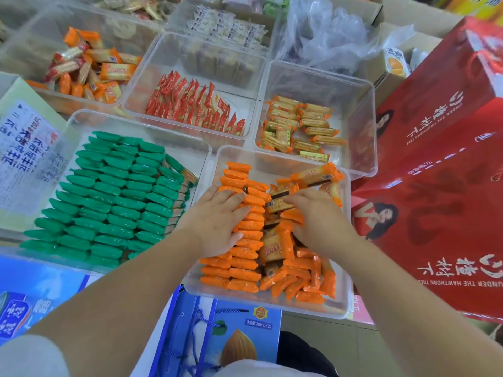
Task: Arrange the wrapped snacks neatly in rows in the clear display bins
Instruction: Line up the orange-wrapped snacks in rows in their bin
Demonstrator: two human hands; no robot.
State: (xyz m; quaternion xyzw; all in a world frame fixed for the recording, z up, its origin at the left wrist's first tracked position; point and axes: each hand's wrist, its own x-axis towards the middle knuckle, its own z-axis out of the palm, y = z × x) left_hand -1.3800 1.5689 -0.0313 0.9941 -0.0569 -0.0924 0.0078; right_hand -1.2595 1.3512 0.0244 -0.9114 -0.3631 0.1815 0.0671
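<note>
Orange snacks (246, 273) in clear bin (272, 306), partly rowed

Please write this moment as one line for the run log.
phase: arranging | left hand: presses orange rows | right hand: on loose snack, grip unclear | bin: left side in rows, right side loose

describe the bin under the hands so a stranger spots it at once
Find the red boxes on the right; the clear bin just left of them, nearest the person, has the left hand and right hand in it. Unlike the green bin beside it, its orange snacks stand in rows on the left, jumbled on the right.
</note>
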